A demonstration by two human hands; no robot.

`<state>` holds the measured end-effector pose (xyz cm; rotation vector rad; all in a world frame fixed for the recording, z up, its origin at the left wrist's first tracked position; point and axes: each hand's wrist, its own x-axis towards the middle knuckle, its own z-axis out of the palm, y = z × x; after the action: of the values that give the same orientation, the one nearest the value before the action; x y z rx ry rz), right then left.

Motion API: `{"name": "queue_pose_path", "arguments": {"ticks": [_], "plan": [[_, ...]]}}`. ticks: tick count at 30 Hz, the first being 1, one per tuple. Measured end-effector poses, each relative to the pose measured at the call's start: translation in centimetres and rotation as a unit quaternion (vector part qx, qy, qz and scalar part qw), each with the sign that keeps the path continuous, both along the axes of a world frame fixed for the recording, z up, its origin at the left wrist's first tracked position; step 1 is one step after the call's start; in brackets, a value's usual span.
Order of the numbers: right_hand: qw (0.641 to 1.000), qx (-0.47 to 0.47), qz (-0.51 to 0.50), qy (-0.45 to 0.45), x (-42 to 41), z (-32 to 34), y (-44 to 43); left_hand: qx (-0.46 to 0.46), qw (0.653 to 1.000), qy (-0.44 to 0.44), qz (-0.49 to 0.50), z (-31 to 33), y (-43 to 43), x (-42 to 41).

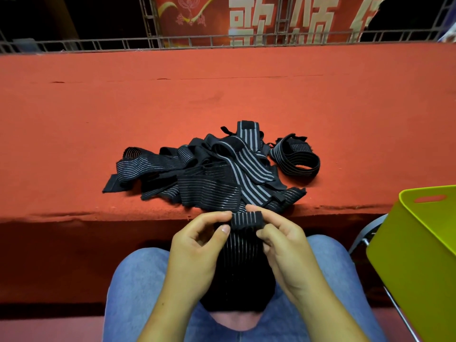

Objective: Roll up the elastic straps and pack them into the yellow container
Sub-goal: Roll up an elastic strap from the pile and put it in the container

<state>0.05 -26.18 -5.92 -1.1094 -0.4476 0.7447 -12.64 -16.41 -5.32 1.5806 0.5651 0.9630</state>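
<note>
Head view, closest first: my knees in blue jeans (138, 280), and the strap (243, 257) I'm working on draped down between them. Its long axis runs from my lap up and away from me, and the thin grey stripes follow that line. The top end is folded over into a short crosswise bar. My left hand (195, 245) pinches that bar at one end with thumb and fingertips, and my right hand (283, 245) pinches the other end the same way.

I judge this strap to be light, soft and stretchy. It should be floppy enough to unroll if I slacken, so the edges of the rolled end look like the right place to hold it.

To my right, near my knee, the yellow container (419, 243) stands tilted. I cannot see what is inside it.

Farther out, on the red surface (222, 95), lies a tangled pile of straps (209, 178), pointing every way. One loosely coiled strap (296, 156) sits just beside it on the right.
</note>
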Motion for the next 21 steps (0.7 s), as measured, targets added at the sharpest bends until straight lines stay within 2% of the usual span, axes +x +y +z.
{"name": "queue_pose_path", "arguments": {"ticks": [2,4,7,12,17,21], "plan": [[1.000,0.010,0.026,0.004,0.00,-0.08,-0.13,-0.010,1.000,-0.012,0.006,0.13,-0.07,0.00],[0.999,0.000,0.035,-0.029,-0.11,-0.19,-0.26,-0.030,0.999,-0.023,0.007,0.30,-0.15,-0.03],[0.997,-0.020,0.014,-0.070,-0.13,-0.48,-0.48,-0.044,0.999,-0.019,0.001,0.34,-0.17,-0.10],[0.996,-0.018,-0.004,-0.083,-0.02,-0.54,-0.60,-0.080,0.997,-0.013,-0.019,0.37,-0.28,-0.20],[0.996,-0.021,-0.016,-0.080,-0.05,-0.62,-0.64,-0.058,0.997,-0.017,-0.041,0.16,-0.31,-0.20],[0.995,-0.058,-0.001,-0.087,-0.13,-0.47,-0.62,-0.014,1.000,0.006,-0.019,-0.26,0.02,-0.01]]}}
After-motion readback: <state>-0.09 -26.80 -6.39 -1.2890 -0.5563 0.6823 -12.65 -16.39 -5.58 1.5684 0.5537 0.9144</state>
